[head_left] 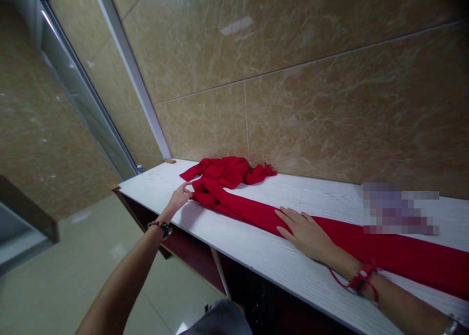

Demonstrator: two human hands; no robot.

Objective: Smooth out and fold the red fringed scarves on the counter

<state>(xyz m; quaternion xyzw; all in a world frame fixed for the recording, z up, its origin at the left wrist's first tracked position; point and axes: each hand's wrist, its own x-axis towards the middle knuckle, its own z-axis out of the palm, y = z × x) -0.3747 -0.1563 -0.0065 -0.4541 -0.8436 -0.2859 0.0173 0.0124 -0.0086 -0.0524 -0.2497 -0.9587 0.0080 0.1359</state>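
Note:
A long red scarf (252, 215) lies along the white tabletop, its right part flat and its left part rumpled. At its far left, more red cloth (227, 171) is bunched in a heap against the wall, with a fringe on the right side. My left hand (181, 196) pinches the scarf's left edge between its fingers. Flat on the scarf's middle rests my right hand (306, 232), fingers stretched out and slightly spread. Beyond the right forearm, the scarf runs out of the right side of the view.
The white tabletop (271, 264) tops a cabinet with open compartments (198, 252) below its front edge. A pixelated item (397, 210) lies behind the scarf at right. A tan marble wall (311, 105) rises behind. Tiled floor (98, 256) shows at left.

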